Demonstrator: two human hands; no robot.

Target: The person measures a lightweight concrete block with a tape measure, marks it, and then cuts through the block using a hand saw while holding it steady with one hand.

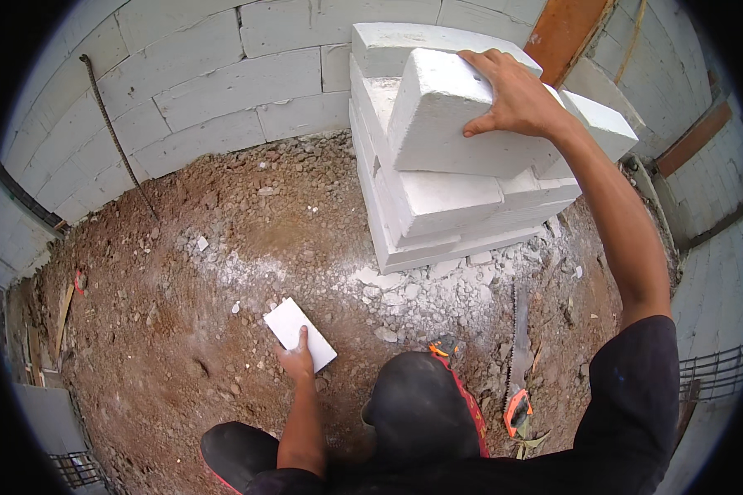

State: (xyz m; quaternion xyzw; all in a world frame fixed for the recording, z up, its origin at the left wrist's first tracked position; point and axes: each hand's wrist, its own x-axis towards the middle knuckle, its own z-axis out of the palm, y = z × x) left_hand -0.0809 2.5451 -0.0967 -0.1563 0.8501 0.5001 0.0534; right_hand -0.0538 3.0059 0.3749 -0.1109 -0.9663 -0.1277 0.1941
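Observation:
My left hand, low and left of centre, is closed on a small white lightweight concrete block piece. Its thumb lies across the piece's upper face, and the piece is over the dirt. At upper right, my right hand grips the top of a large white lightweight concrete block, with the thumb on its near face and the fingers over its top edge. That block stands on edge upon a stack of similar blocks. Whether its underside rests fully on the stack is hidden.
A handsaw with an orange handle lies right of my knee. Beside the knee is a small orange-and-black object. White rubble covers dirt before the stack. A steel rod leans near the block wall.

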